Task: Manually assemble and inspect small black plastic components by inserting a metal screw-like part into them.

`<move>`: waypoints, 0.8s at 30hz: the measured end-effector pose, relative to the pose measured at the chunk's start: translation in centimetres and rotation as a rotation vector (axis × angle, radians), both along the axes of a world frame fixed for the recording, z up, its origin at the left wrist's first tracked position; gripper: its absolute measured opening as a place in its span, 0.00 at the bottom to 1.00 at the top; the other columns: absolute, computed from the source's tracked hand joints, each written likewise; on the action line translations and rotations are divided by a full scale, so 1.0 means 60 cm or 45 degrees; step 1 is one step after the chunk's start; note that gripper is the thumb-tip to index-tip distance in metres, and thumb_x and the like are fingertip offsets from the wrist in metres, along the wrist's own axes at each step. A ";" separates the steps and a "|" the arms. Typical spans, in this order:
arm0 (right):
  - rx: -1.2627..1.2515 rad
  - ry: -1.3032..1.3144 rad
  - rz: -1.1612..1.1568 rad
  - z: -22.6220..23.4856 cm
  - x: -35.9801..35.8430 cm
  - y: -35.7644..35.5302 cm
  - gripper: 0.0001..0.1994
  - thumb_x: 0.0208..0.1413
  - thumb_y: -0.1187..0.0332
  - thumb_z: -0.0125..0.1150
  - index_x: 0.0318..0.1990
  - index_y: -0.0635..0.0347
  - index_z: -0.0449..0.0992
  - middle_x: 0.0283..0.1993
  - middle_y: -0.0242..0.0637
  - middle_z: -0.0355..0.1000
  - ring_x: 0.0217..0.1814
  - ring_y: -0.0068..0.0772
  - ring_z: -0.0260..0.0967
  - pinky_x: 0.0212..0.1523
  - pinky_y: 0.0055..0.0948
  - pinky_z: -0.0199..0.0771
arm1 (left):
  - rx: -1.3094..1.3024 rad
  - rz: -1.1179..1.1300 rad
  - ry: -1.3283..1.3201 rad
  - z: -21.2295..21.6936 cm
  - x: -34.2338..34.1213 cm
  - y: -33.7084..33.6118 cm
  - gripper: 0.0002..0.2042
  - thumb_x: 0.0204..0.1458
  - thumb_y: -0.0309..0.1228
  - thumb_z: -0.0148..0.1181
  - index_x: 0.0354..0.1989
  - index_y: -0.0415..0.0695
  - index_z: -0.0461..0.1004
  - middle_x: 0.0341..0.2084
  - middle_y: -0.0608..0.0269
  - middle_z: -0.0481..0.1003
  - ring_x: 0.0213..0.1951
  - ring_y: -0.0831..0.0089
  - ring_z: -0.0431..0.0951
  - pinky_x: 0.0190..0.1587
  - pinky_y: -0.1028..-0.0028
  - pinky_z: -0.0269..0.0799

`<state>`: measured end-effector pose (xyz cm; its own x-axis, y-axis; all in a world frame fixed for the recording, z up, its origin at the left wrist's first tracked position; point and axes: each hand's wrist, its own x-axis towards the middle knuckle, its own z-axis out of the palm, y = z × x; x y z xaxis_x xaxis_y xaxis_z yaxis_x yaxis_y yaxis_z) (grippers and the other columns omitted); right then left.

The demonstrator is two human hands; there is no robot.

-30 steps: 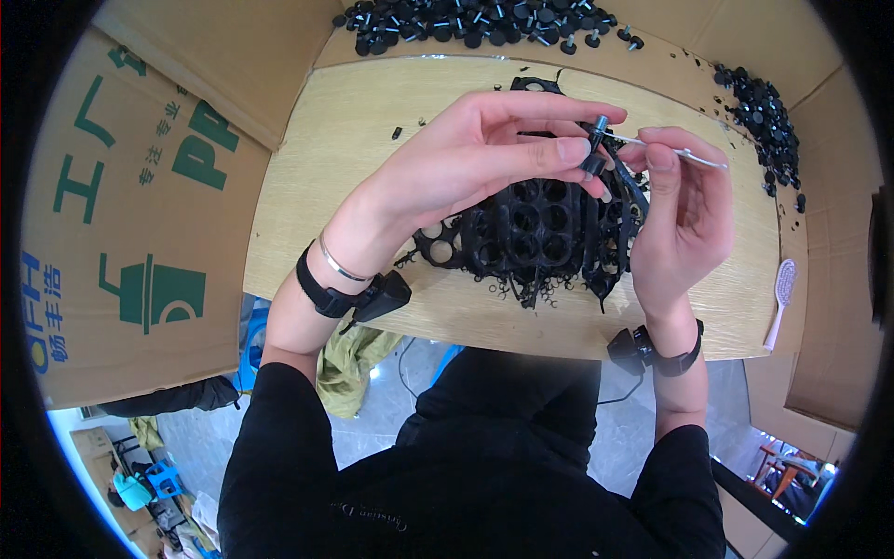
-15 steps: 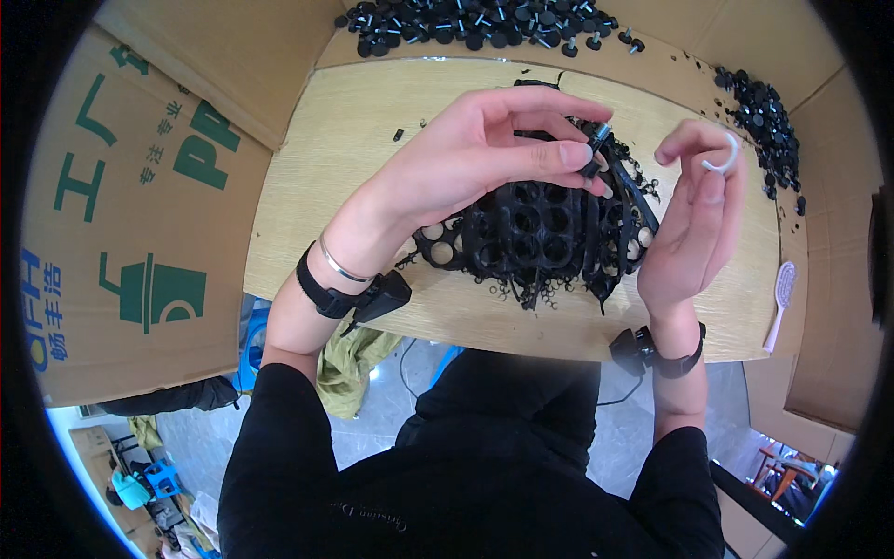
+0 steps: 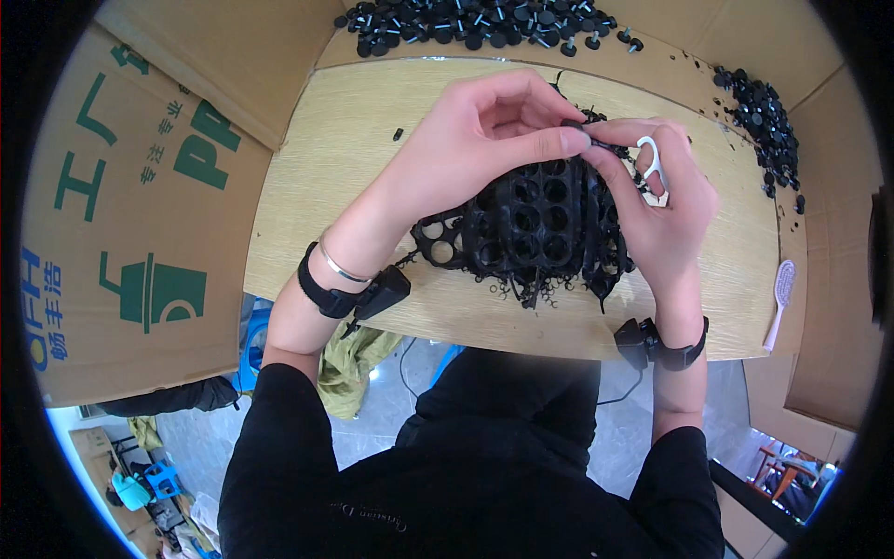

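Observation:
Above the middle of the table, my left hand (image 3: 503, 135) pinches a small black-headed screw (image 3: 575, 125) between thumb and fingers. My right hand (image 3: 666, 191) meets it from the right, thumb and forefinger closed at the screw's other end. The fingers cover most of the screw, and its metal stud is hidden. A white open ring with a hooked shape (image 3: 650, 158) sits on a finger of my right hand. Directly beneath both hands lies a pile of black moulded sheets with rows of round holes (image 3: 526, 224), with small curled scraps around it.
Many black-headed screws (image 3: 484, 23) are heaped along the far edge. Another heap of black pieces (image 3: 762, 126) lies at the right. A pale pink hairbrush (image 3: 782, 298) rests near the right edge. Cardboard walls (image 3: 149, 205) enclose the table at left, back and right.
My right hand has moved left and closed at the screw in my left hand. The screw has turned, and its metal stud no longer shows. My left hand has shifted slightly.

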<state>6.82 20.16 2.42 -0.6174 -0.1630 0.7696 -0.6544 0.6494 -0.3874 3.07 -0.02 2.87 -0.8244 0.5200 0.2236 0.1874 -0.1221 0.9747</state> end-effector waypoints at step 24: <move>-0.873 -0.576 0.326 0.002 -0.009 -0.002 0.10 0.60 0.76 0.56 0.29 0.60 0.62 0.40 0.43 0.75 0.48 0.29 0.73 0.54 0.27 0.70 | 0.088 -0.037 -0.078 0.006 -0.004 -0.005 0.14 0.59 0.26 0.57 0.51 0.34 0.72 0.42 0.54 0.78 0.45 0.65 0.81 0.53 0.71 0.75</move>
<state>6.27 20.01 2.53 -0.8962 0.0718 0.4378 -0.4367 0.0300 -0.8991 2.86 -0.34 3.22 -0.8222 0.5292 0.2097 0.1232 -0.1942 0.9732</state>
